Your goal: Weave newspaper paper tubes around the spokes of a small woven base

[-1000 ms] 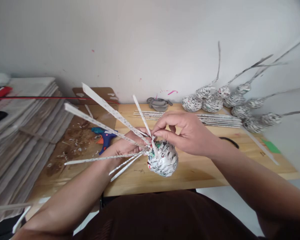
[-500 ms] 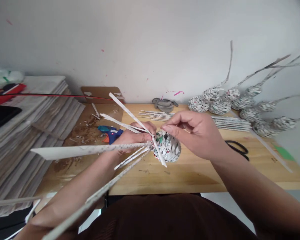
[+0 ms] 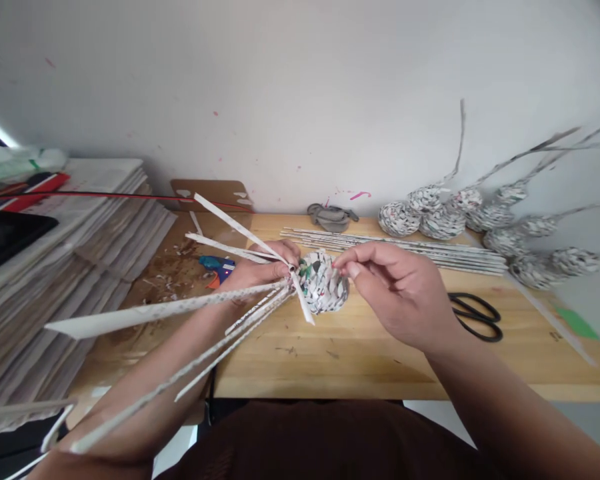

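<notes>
A small ball woven from rolled newspaper strips (image 3: 325,283) is held above the table, with loose paper strips (image 3: 145,308) fanning out from its left end. My left hand (image 3: 267,267) is closed around that strip end, thumb pressed at the neck; part of the fingers is hidden behind the strips. At the ball's right side is my right hand (image 3: 390,287), thumb and forefinger pinched together close to the weave. Whether the fingertips touch the ball, or hold something tiny, I cannot tell.
Rolled paper sticks (image 3: 460,257) lie behind my right hand. Black-handled scissors (image 3: 475,317) are at right, and woven paper gourd shapes (image 3: 443,221) stand by the wall. A blue glue gun (image 3: 223,269), a newspaper stack (image 3: 115,267) and a grey cloth item (image 3: 331,217) are also there.
The ball and my left hand have shifted slightly left in view. My right hand's fingertips have moved from the ball's upper edge down to its right side.
</notes>
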A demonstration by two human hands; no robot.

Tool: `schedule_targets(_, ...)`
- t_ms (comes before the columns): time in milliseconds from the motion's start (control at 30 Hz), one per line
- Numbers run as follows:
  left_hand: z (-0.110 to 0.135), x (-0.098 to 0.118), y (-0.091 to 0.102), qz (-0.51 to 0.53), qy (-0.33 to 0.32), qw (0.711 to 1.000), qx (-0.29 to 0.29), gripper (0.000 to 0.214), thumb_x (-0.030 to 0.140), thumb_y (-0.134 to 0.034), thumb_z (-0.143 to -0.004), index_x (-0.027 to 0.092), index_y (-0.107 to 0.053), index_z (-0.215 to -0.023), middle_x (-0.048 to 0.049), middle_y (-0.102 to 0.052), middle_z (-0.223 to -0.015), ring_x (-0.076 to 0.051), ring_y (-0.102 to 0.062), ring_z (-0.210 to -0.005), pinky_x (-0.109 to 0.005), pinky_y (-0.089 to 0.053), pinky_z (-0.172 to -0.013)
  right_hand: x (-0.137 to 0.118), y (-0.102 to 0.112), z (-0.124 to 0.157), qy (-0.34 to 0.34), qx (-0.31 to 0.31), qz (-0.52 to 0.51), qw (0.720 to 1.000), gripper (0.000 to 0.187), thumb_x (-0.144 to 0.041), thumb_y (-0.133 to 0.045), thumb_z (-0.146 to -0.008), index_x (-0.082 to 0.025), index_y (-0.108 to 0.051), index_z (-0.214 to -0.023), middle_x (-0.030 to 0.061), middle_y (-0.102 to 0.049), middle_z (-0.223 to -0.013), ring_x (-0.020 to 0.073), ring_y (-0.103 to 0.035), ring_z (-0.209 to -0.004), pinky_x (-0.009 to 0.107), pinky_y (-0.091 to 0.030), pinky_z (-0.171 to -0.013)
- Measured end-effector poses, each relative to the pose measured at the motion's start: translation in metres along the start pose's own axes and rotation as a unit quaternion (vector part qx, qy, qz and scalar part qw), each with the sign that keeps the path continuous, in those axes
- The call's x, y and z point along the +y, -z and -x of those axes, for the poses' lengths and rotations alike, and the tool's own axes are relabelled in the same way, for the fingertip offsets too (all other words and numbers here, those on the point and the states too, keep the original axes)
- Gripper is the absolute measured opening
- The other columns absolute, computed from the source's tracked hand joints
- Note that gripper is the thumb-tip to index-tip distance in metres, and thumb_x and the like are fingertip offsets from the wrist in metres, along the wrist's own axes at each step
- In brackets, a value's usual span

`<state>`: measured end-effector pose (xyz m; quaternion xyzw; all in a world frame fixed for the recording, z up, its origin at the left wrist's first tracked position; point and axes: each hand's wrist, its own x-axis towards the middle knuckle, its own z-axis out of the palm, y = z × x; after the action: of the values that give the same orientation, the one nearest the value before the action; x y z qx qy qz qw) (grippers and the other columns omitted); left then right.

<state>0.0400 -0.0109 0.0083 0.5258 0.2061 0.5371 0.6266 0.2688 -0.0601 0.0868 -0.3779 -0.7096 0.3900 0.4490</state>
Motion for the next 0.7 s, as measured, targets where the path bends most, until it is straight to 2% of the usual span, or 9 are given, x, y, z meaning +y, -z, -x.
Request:
schedule_targets(133, -0.003, 0.003, -0.002, 0.023, 0.005, 0.999, 0.042, 0.02, 0.029, -0.093, -0.058, 0.019, -0.078, -0.069, -0.0015, -0.064, -0.075, -0.012, -0.056, -0.062, -0.025, -0.046, -0.056, 0.007, 0.0, -0.007, -0.073, 0.005, -0.123, 0.99, 0.013, -0.018, -0.062, -0.089, -0.019, -0.075, -0.086, 0.0018, -0.07, -0.077, 0.0111, -0.06, -0.067, 0.025, -0.046, -0.06)
schedule_targets(267, -0.004, 0.008, -0.004, 0.027, 0.029, 0.996, 0.079, 0.023, 0.029, -0.094, -0.052, 0.02, -0.077, -0.065, 0.0002, -0.063, -0.074, -0.012, -0.056, -0.06, -0.025, -0.044, -0.054, 0.019, -0.001, -0.007, -0.113, 0.012, -0.21, 0.971, 0.013, -0.023, -0.066, -0.088, -0.02, -0.078, -0.091, 0.0019, -0.07, -0.077, 0.0097, -0.054, -0.063, 0.024, -0.038, -0.054)
schedule_targets(400, -0.003, 0.008, 0.001, 0.015, 0.032, 0.995, 0.092, 0.021, 0.028, -0.093, -0.054, 0.023, -0.079, -0.068, 0.0004, -0.065, -0.078, -0.013, -0.057, -0.066, -0.025, -0.045, -0.058, 0.022, -0.002, -0.006, -0.145, 0.017, -0.285, 0.947, 0.011, -0.029, -0.075, -0.082, -0.024, -0.081, -0.09, 0.0034, -0.072, -0.084, 0.013, -0.059, -0.075, 0.025, -0.038, -0.056)
schedule_targets(500, -0.002, 0.008, 0.005, 0.01, 0.034, 0.995, 0.094, 0.02, 0.028, -0.093, -0.055, 0.023, -0.079, -0.069, 0.0002, -0.065, -0.08, -0.013, -0.057, -0.069, -0.025, -0.045, -0.06, 0.023, -0.003, -0.006, -0.186, 0.02, -0.338, 0.922, 0.01, -0.032, -0.081, -0.076, -0.024, -0.08, -0.083, 0.0027, -0.072, -0.084, 0.012, -0.059, -0.074, 0.024, -0.038, -0.057)
schedule_targets(700, -0.003, 0.008, 0.005, -0.013, 0.039, 0.994, 0.096, 0.023, 0.031, -0.094, -0.054, 0.023, -0.078, -0.068, 0.0004, -0.064, -0.08, -0.012, -0.054, -0.066, -0.025, -0.041, -0.056, 0.03, -0.005, -0.007, -0.255, 0.041, -0.4, 0.88, 0.013, -0.022, -0.086, -0.063, -0.021, -0.078, -0.072, 0.0008, -0.071, -0.081, 0.0101, -0.057, -0.073, 0.023, -0.04, -0.061)
